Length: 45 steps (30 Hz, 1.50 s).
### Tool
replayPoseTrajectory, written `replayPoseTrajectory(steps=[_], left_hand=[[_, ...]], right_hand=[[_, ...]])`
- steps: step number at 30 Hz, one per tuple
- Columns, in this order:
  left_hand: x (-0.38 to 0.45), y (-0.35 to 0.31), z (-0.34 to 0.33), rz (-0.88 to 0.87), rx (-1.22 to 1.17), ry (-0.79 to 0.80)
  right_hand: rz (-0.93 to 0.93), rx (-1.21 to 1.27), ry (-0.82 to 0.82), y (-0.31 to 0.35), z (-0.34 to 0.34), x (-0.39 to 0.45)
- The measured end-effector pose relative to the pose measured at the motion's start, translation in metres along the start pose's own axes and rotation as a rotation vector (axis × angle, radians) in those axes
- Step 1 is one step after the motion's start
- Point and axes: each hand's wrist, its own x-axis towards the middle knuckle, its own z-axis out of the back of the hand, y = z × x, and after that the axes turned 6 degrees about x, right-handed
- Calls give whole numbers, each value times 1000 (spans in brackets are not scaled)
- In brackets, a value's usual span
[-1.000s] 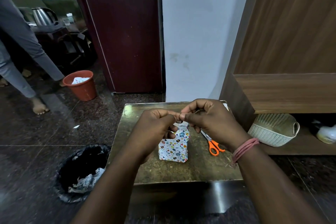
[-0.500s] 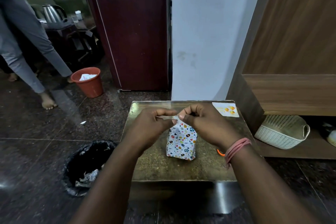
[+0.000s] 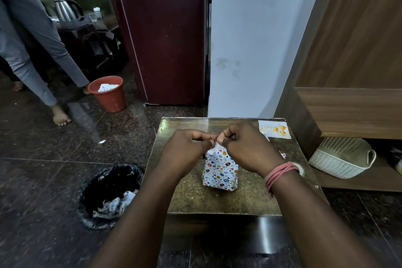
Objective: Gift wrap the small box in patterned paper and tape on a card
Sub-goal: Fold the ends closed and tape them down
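Observation:
A small box wrapped in white patterned paper (image 3: 220,169) stands upright in the middle of a low brass-coloured table (image 3: 189,198). My left hand (image 3: 185,152) and my right hand (image 3: 248,148) meet just above the box's top, fingers curled, pinching something small between the fingertips; it looks like a bit of tape, too small to tell for sure. Their fingertips touch the paper's upper edge. A white card with orange balloons (image 3: 274,129) lies flat at the table's far right corner.
A black-lined bin with paper scraps (image 3: 108,196) stands left of the table. An orange bucket (image 3: 108,93) and another person's legs (image 3: 32,61) are at the far left. A white basket (image 3: 341,156) sits on a low wooden shelf at right.
The camera has shifted, bringing the card into view. My hands have come down from above the table to the top of the wrapped box. The scissors are now hidden behind my right arm.

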Motion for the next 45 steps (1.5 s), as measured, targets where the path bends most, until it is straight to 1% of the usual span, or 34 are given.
replayPoseTrajectory(steps=[3,11,14,17,21,26,32,36,39,42,45], left_hand=[[-1,1,-1,8,-41,9],[0,3,0,7,-34,0],[0,3,-1,5,-44,4],[-1,2,0,1,-39,3],[-2,2,0,6,-42,4],[-2,4,0,15,-72,18],[-4,2,1,49,-94,41],[-1,2,-2,117,-165,29],[1,6,-4,189,-228,41],[-3,3,-5,259,-285,89],[-8,-4,-5,366,-293,174]], right_hand=[[-12,-58,-10,3,-3,0],[-13,-151,-17,7,-6,-2],[-3,-221,-9,9,-9,-2],[8,-261,-37,8,-12,-1],[-26,-131,-49,10,-6,-4],[-72,-76,-91,9,-6,-3],[-113,64,-115,4,-6,4],[-94,106,-130,1,-9,4],[-98,238,-116,-2,-4,3],[-148,379,-204,-8,11,3],[-155,270,-239,-13,23,-2]])
